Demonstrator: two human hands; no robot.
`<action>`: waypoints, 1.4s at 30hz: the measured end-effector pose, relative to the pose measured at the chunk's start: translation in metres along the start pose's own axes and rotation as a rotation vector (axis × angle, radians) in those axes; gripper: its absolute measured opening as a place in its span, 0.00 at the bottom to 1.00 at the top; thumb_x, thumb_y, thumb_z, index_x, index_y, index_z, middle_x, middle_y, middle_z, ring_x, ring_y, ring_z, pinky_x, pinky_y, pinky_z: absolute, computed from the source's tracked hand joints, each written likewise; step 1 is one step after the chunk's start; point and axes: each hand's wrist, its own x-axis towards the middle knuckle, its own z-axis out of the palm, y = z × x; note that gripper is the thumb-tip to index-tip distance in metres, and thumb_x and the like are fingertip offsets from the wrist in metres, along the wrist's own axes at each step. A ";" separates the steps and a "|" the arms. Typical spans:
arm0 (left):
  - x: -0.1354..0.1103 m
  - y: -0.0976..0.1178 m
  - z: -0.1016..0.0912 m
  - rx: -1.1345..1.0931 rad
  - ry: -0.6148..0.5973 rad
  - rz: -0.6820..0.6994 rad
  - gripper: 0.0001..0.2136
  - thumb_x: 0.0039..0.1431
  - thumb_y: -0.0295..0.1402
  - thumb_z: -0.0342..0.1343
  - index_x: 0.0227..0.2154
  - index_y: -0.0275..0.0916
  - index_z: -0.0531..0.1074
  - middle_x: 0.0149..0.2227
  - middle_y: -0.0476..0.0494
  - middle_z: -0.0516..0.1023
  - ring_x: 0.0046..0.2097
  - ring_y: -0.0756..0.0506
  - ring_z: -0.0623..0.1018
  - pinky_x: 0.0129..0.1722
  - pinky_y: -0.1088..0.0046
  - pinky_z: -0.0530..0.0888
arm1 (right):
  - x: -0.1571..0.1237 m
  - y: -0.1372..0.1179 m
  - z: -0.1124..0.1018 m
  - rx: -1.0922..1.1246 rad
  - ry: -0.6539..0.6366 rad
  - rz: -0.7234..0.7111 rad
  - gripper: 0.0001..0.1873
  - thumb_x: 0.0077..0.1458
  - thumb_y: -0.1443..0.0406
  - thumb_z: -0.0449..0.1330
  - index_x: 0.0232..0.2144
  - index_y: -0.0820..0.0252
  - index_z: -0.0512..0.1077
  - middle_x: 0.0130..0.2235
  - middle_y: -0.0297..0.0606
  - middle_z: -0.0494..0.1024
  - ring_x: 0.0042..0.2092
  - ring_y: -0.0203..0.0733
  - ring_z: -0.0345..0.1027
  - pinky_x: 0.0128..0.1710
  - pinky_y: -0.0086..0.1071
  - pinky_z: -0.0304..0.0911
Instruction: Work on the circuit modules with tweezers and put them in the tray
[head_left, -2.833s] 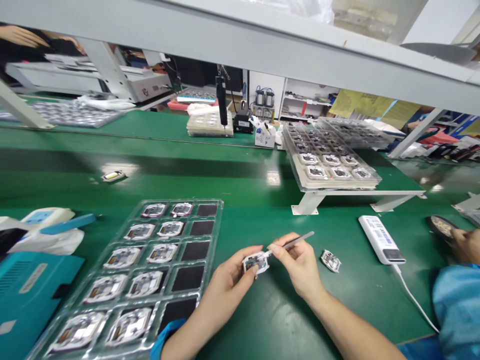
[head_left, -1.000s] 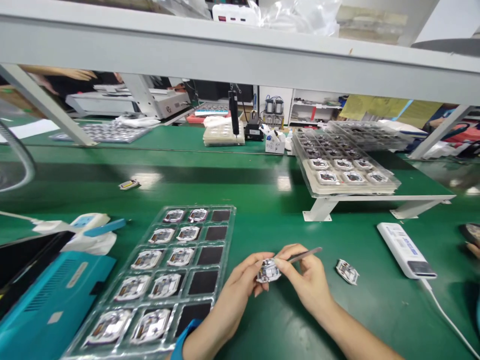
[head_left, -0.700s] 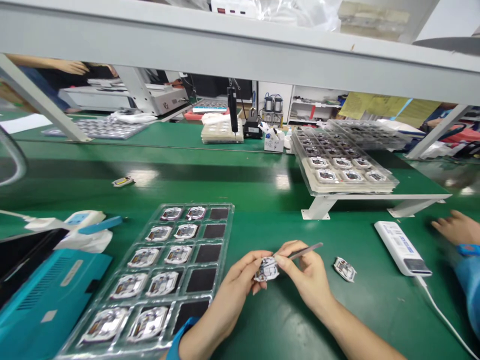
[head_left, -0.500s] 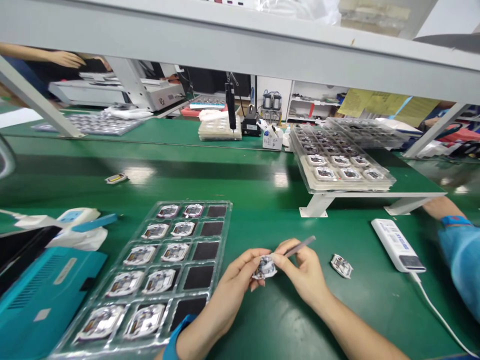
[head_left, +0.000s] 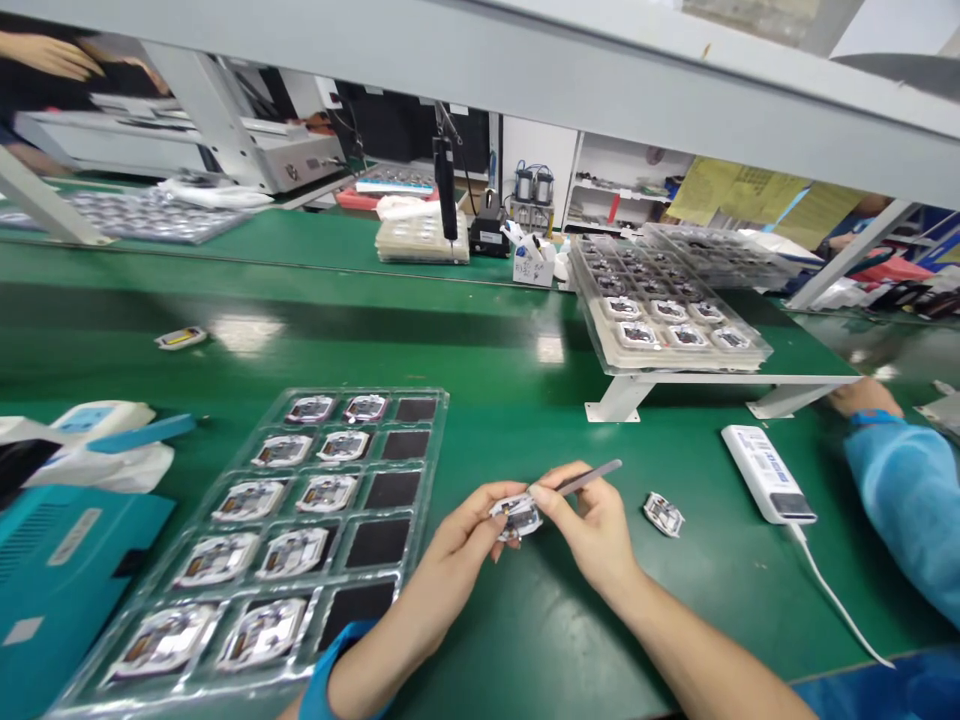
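Pinched in my left hand [head_left: 469,535] is a small electronic module [head_left: 519,517] in a white frame, held above the green bench. My right hand [head_left: 589,520] grips grey metal tweezers [head_left: 589,477], whose tail end points up and right; its thumb and fingertips touch the module's upper edge. The fingers hide the working tip. A similar loose module [head_left: 664,514] lies on the bench right of my right hand. Left of my hands is a clear plastic tray [head_left: 341,570] with modules in two columns and dark pads showing in its right column.
A white power strip [head_left: 769,475] with a cable lies at right, near a co-worker's blue sleeve [head_left: 896,500]. Stacked trays [head_left: 675,345] stand on a low riser behind. At left sit a teal device [head_left: 82,560] and another small part [head_left: 181,338]. A shelf beam [head_left: 480,80] crosses overhead.
The view has shifted slightly, moving the scene left and up. The module has turned in my fingers and shows more of its face. Both hands keep their holds.
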 end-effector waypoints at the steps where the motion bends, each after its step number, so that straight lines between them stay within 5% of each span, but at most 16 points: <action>1: 0.000 0.000 0.000 0.002 -0.002 0.006 0.13 0.58 0.37 0.55 0.43 0.38 0.77 0.30 0.47 0.75 0.30 0.47 0.69 0.31 0.71 0.65 | 0.000 0.000 0.000 0.005 0.007 0.007 0.07 0.51 0.62 0.68 0.28 0.58 0.76 0.29 0.34 0.79 0.33 0.40 0.73 0.36 0.32 0.68; 42: -0.002 0.013 -0.006 0.000 -0.107 0.042 0.11 0.54 0.34 0.61 0.41 0.41 0.80 0.31 0.47 0.78 0.30 0.46 0.71 0.33 0.71 0.68 | 0.000 -0.005 -0.004 -0.023 -0.047 -0.069 0.08 0.53 0.60 0.68 0.27 0.57 0.75 0.29 0.36 0.80 0.33 0.41 0.75 0.36 0.34 0.69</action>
